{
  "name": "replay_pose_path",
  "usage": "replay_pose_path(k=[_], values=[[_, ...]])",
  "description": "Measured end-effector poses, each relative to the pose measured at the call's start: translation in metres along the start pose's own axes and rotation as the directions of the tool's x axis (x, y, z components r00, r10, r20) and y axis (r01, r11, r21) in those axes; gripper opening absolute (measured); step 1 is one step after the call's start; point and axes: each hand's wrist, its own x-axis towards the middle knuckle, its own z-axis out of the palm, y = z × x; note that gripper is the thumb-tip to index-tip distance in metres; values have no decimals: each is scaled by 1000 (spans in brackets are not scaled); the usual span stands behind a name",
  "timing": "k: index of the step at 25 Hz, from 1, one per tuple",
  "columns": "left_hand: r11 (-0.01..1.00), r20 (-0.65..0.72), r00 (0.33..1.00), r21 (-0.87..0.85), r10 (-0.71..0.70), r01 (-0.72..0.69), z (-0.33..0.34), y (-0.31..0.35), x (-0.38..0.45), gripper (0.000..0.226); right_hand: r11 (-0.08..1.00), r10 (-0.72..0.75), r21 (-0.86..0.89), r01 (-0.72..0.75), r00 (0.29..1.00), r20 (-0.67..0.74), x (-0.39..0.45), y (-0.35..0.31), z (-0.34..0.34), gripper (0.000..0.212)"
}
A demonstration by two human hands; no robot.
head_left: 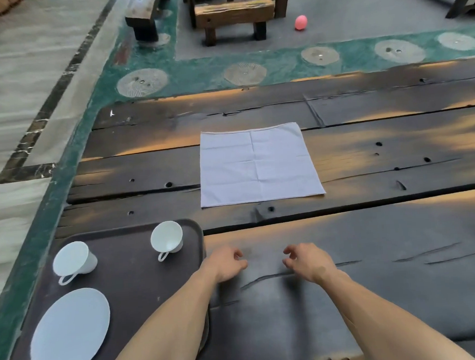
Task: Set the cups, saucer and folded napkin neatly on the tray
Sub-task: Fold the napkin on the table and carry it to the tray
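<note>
while both forearms reach in from the near edge, left hand and right hand sit over bare dark wooden table, a small gap between them, neither holding anything. fingers of both loosely curled, tips pointing toward each other, not pinching; whether they touch the wood, cannot tell. left hand is just beside the right rim of the dark tray, which sits at the table's near left corner. on the tray: white saucer nearest, flat; then left cup and right cup farther back, well apart, both upright, handles toward the viewer. white napkin lies unfolded, spread flat, creases showing, on the table beyond the hands, off the tray. far back on the floor: wooden stool, pink ball just right of it.
</note>
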Motion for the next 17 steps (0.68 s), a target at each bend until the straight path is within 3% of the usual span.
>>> replay_pose_path(k=[17], values=[[994, -162, 981, -36, -107, 102, -77, -15, 96, 50, 982, -142, -132, 138, 990, -22, 139, -1, -64, 39]])
